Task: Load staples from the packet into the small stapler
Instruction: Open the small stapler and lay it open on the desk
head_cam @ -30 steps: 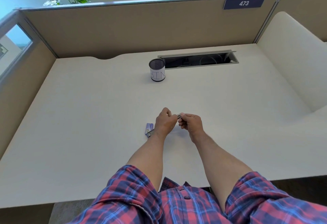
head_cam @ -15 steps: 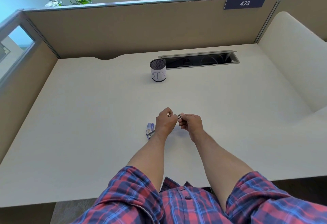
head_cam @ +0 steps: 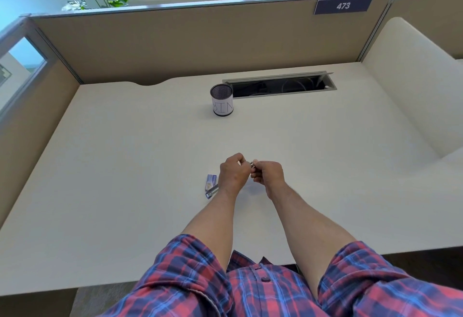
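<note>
— Where are the hands?
— Together over the white desk [head_cam: 125, 166]: left hand [head_cam: 234, 172] and right hand [head_cam: 269, 175] both pinch a small metal piece [head_cam: 252, 165], seemingly staples, fingers curled shut on it.
— And the packet?
— The blue staple packet [head_cam: 211, 182] lies just left of the left wrist, the small stapler [head_cam: 211, 193] touching it. A mesh cup marked BIN [head_cam: 222, 103] stands well beyond.

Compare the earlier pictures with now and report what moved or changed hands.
Nothing has visibly changed. The left hand and right hand still pinch a small silvery metal piece between them above the white desk; the small blue staple packet and black mesh cup labelled BIN stayed put.
</note>
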Demonstrator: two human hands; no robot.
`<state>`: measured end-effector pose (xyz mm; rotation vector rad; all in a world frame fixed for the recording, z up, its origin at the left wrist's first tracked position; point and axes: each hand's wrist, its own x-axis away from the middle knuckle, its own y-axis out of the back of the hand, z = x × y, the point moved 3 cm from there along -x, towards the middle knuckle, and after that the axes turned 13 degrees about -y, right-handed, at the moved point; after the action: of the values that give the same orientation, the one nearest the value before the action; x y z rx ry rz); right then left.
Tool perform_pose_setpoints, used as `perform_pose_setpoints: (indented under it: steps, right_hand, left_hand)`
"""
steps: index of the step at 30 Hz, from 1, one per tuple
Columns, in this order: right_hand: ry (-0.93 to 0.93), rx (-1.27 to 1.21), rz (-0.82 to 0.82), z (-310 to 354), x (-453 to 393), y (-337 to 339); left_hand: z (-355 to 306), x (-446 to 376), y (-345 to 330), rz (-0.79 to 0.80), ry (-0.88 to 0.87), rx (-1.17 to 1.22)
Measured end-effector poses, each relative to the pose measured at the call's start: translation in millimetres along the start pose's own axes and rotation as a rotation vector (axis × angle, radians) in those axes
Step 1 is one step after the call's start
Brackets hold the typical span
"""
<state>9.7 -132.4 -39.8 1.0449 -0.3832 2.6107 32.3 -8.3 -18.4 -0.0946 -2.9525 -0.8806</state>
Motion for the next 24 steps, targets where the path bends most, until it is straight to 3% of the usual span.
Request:
perform_pose_setpoints:
  steps: [19,24]
  right_hand:
    - [-0.077,-0.043,-0.060,-7,-2,13]
    - [-0.080,-0.026,-0.093,-7,-3,16]
  left_hand:
    - [-12,8,2,0.153,-0.208,-0.224]
    - [-12,13,6,0.262,-0.275,-0.265]
